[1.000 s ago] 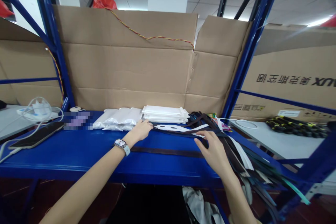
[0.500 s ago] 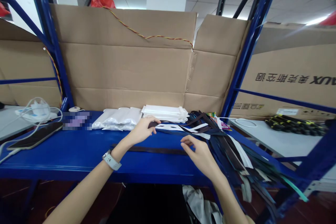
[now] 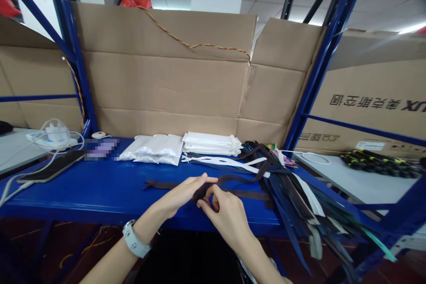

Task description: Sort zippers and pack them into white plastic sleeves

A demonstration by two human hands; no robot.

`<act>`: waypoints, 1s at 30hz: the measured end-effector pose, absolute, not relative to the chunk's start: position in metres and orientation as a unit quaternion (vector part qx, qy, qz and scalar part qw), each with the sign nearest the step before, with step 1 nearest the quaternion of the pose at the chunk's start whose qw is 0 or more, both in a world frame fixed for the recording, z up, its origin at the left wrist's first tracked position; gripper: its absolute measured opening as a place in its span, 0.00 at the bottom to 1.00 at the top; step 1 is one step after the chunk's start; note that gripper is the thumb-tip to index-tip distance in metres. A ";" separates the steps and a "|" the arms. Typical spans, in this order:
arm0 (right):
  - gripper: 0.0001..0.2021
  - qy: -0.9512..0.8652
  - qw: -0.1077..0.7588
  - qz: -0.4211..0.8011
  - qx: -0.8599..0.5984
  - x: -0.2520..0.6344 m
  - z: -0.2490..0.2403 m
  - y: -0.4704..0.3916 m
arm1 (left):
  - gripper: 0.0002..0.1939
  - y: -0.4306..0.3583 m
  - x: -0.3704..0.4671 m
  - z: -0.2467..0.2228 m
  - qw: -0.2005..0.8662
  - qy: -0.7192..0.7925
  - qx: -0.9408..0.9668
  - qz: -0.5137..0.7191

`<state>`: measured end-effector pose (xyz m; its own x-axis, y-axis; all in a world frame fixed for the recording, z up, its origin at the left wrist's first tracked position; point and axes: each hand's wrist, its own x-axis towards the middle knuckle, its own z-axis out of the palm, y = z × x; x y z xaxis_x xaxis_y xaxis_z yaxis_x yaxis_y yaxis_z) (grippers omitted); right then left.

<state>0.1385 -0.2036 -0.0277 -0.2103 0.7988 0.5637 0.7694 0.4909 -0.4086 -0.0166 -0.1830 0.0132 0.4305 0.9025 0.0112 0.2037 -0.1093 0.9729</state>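
Observation:
My left hand (image 3: 184, 193) has a dark brown zipper (image 3: 239, 178) bunched in its grip, its fingers stretched toward the right. Close against it, my right hand (image 3: 226, 211) pinches at the same zipper with thumb and forefinger. From the hands the tape runs right, toward the heap of zippers. A second dark brown zipper (image 3: 159, 185) lies flat across the table behind and under my hands. White zippers (image 3: 219, 160) lie beyond them. At the right a heap of dark blue, brown, white and green zippers (image 3: 286, 191) hangs over the table edge.
White plastic packets (image 3: 155, 148) and a stack of white flat packs (image 3: 213, 143) stand along the cardboard wall (image 3: 166, 84). A phone (image 3: 53, 166) with white cables lies at the left of the blue table (image 3: 100, 186). Blue posts (image 3: 328, 62) rise at both sides.
My left hand has come back toward me, drawing a brown zipper out from the heap side. My right hand has moved left to meet it and now pinches the zipper.

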 end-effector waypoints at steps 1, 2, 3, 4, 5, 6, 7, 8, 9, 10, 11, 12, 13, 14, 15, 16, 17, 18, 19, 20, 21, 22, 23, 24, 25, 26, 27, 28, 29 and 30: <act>0.06 -0.779 0.363 -0.005 -0.511 0.137 -0.029 -0.204 | 0.25 -0.185 -0.016 0.013 0.522 0.417 0.665 0.334; 0.05 -0.780 0.354 -0.030 -0.515 0.136 -0.030 -0.205 | 0.25 -0.187 -0.016 0.014 0.523 0.417 0.665 0.333; 0.04 -0.781 0.347 -0.050 -0.517 0.135 -0.031 -0.205 | 0.26 -0.188 -0.016 0.015 0.525 0.418 0.664 0.330; 0.03 -0.783 0.343 -0.066 -0.515 0.135 -0.031 -0.205 | 0.26 -0.190 -0.015 0.015 0.527 0.421 0.662 0.327; 0.03 -0.787 0.340 -0.077 -0.510 0.134 -0.032 -0.206 | 0.26 -0.191 -0.015 0.016 0.526 0.426 0.660 0.326; 0.03 -0.791 0.337 -0.084 -0.504 0.134 -0.032 -0.206 | 0.26 -0.192 -0.015 0.016 0.523 0.432 0.659 0.326; 0.05 -0.794 0.336 -0.091 -0.499 0.133 -0.032 -0.206 | 0.25 -0.192 -0.015 0.015 0.520 0.436 0.659 0.326; 0.06 -0.795 0.335 -0.095 -0.498 0.133 -0.033 -0.206 | 0.24 -0.192 -0.015 0.013 0.515 0.435 0.662 0.327; 0.07 -0.793 0.335 -0.096 -0.500 0.133 -0.033 -0.205 | 0.23 -0.192 -0.015 0.010 0.509 0.429 0.667 0.334; 0.07 -0.788 0.337 -0.093 -0.506 0.132 -0.034 -0.205 | 0.23 -0.191 -0.016 0.005 0.503 0.419 0.674 0.343; 0.06 -0.782 0.342 -0.083 -0.514 0.132 -0.035 -0.204 | 0.24 -0.191 -0.017 0.001 0.493 0.412 0.679 0.354; 0.06 -0.774 0.351 -0.068 -0.522 0.132 -0.037 -0.203 | 0.25 -0.191 -0.017 -0.005 0.479 0.412 0.682 0.369; 0.05 -0.767 0.363 -0.049 -0.528 0.132 -0.038 -0.202 | 0.24 -0.191 -0.018 -0.010 0.457 0.420 0.684 0.383; 0.05 -0.760 0.374 -0.030 -0.530 0.132 -0.039 -0.200 | 0.22 -0.191 -0.018 -0.015 0.428 0.435 0.687 0.394; 0.05 -0.756 0.383 -0.013 -0.531 0.131 -0.040 -0.199 | 0.19 -0.192 -0.018 -0.019 0.393 0.454 0.692 0.401; 0.05 -0.754 0.389 0.000 -0.530 0.131 -0.041 -0.199 | 0.16 -0.193 -0.018 -0.022 0.352 0.474 0.700 0.402; 0.05 -0.754 0.392 0.008 -0.527 0.130 -0.042 -0.198 | 0.14 -0.194 -0.018 -0.024 0.306 0.493 0.711 0.398; 0.05 -0.754 0.392 0.012 -0.527 0.130 -0.042 -0.198 | 0.14 -0.196 -0.017 -0.024 0.258 0.511 0.722 0.388; 0.05 -0.755 0.389 0.015 -0.528 0.129 -0.042 -0.199 | 0.15 -0.198 -0.016 -0.024 0.211 0.530 0.732 0.372; 0.06 -0.756 0.384 0.016 -0.530 0.129 -0.042 -0.199 | 0.16 -0.200 -0.015 -0.023 0.168 0.551 0.739 0.349; 0.06 -0.759 0.376 0.016 -0.531 0.128 -0.042 -0.200 | 0.17 -0.202 -0.014 -0.022 0.130 0.572 0.742 0.325; 0.07 -0.763 0.367 0.015 -0.532 0.128 -0.041 -0.200 | 0.17 -0.204 -0.012 -0.021 0.099 0.590 0.743 0.300; 0.08 -0.767 0.357 0.014 -0.533 0.128 -0.041 -0.201 | 0.18 -0.206 -0.011 -0.020 0.076 0.603 0.744 0.278; 0.09 -0.771 0.348 0.012 -0.533 0.128 -0.040 -0.201 | 0.18 -0.208 -0.009 -0.020 0.058 0.611 0.745 0.261; 0.09 -0.776 0.341 0.011 -0.531 0.128 -0.040 -0.202 | 0.18 -0.210 -0.008 -0.020 0.043 0.615 0.747 0.249; 0.09 -0.779 0.338 0.012 -0.528 0.129 -0.039 -0.202 | 0.17 -0.211 -0.007 -0.021 0.028 0.617 0.748 0.242; 0.08 -0.783 0.338 0.014 -0.522 0.129 -0.039 -0.202 | 0.17 -0.212 -0.006 -0.023 0.011 0.618 0.750 0.237; 0.08 -0.787 0.341 0.017 -0.515 0.130 -0.038 -0.202 | 0.16 -0.212 -0.006 -0.024 -0.007 0.618 0.750 0.234; 0.08 -0.791 0.345 0.022 -0.505 0.131 -0.038 -0.202 | 0.16 -0.212 -0.006 -0.026 -0.024 0.620 0.750 0.231; 0.08 -0.794 0.351 0.028 -0.496 0.132 -0.037 -0.202 | 0.16 -0.211 -0.006 -0.027 -0.040 0.622 0.748 0.228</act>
